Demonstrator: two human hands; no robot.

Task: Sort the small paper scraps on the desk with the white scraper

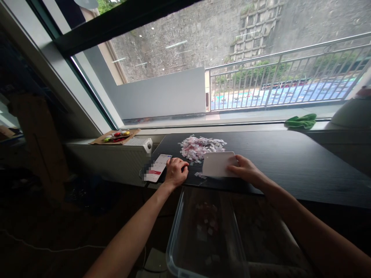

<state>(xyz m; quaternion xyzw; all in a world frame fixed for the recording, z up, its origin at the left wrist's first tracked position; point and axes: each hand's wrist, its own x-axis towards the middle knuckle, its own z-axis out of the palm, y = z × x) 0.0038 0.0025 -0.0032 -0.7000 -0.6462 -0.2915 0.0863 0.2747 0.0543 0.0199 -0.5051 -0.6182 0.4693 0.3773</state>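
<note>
A thin white scraper-like plate [219,164] with rounded corners is held by its right end in my right hand [246,168]. It stands tilted over the dark table, just in front of a heap of small white and pinkish paper scraps [199,146]. My left hand [177,170] lies on the table's near edge with loosely bent fingers. A gap shows between its thumb and fingers, and no object is visible there. Left of this hand, touching or nearly touching it, is a phone [159,168] with a lit screen. A few loose scraps [200,175] lie between my hands.
Below the table edge stands a clear plastic bin [175,231] with some scraps inside. The black table [278,162] reaches to the window. A radiator [116,158] at left carries cardboard with colourful items [117,135]. A green cloth [301,121] rests on the sill.
</note>
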